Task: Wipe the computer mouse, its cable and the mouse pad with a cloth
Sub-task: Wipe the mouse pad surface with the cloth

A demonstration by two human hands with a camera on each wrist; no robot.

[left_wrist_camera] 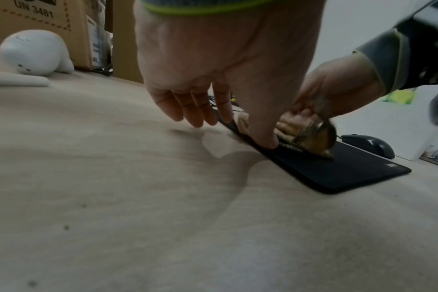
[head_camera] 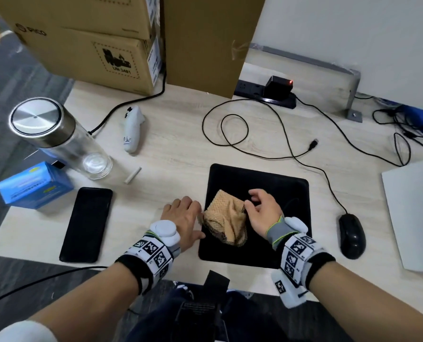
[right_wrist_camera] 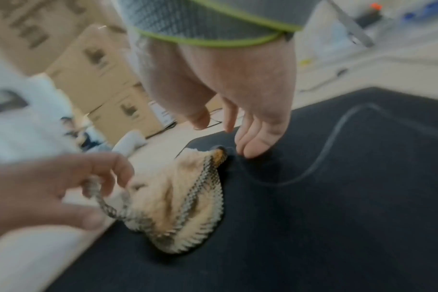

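Note:
A crumpled tan cloth point(head_camera: 226, 218) point(right_wrist_camera: 175, 197) with dark mesh edging lies on the left part of the black mouse pad point(head_camera: 279, 193) point(left_wrist_camera: 338, 170) point(right_wrist_camera: 338, 217). My left hand point(head_camera: 199, 223) point(right_wrist_camera: 100, 191) is at the pad's left edge and pinches a mesh corner of the cloth. My right hand point(head_camera: 251, 201) point(right_wrist_camera: 225, 136) hovers over the cloth's right corner with relaxed fingers, the tips just touching it. The black mouse point(head_camera: 352, 236) point(left_wrist_camera: 373, 145) sits on the table right of the pad. Its cable point(head_camera: 291, 149) runs back in loops to a loose plug.
A glass bottle point(head_camera: 57, 134), blue box point(head_camera: 33, 186) and black phone point(head_camera: 86, 224) stand on the left. A white controller point(head_camera: 131, 129), cardboard boxes point(head_camera: 94, 45) and a power strip point(head_camera: 267, 92) are at the back. A white board point(head_camera: 415, 213) lies at the right edge.

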